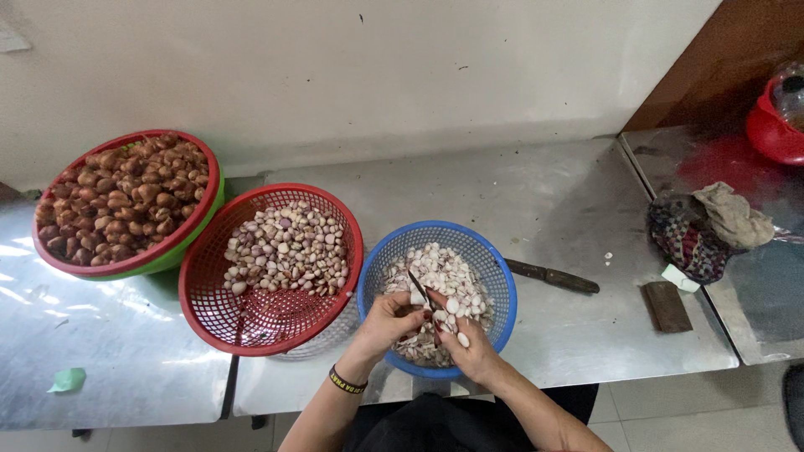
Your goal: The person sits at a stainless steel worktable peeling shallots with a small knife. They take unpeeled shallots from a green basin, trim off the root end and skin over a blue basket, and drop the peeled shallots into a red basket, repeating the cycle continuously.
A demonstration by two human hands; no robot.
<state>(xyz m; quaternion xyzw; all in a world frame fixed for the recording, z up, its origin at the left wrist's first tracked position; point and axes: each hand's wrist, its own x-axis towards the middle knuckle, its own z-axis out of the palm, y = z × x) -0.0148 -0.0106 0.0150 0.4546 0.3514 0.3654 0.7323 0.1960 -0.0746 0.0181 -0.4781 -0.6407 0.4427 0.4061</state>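
Glossy metal table (586, 209), plastic baskets (494, 276)

blue basket (501, 285), red basket (209, 310), brown-handled knife (551, 276), patterned cloth (685, 238), black wristband (346, 382)

Perhaps a clear plastic bag (787, 92) in the red container (770, 134), far right; no labels, signs, screens.

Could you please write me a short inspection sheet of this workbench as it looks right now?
Surface: steel table, scuffed, mostly bare at the back.
Job's things: blue basket of pale peeled pieces; small knife.
Clutter: red basket of mottled seeds; red-and-green basket of brown seeds; spare knife; cloth bundle; dark block; red container.
Grippers: left hand holds the small knife; right hand holds a piece over the blue basket.
Cables: nothing seen.
Surroundings: pale wall, tiled floor.
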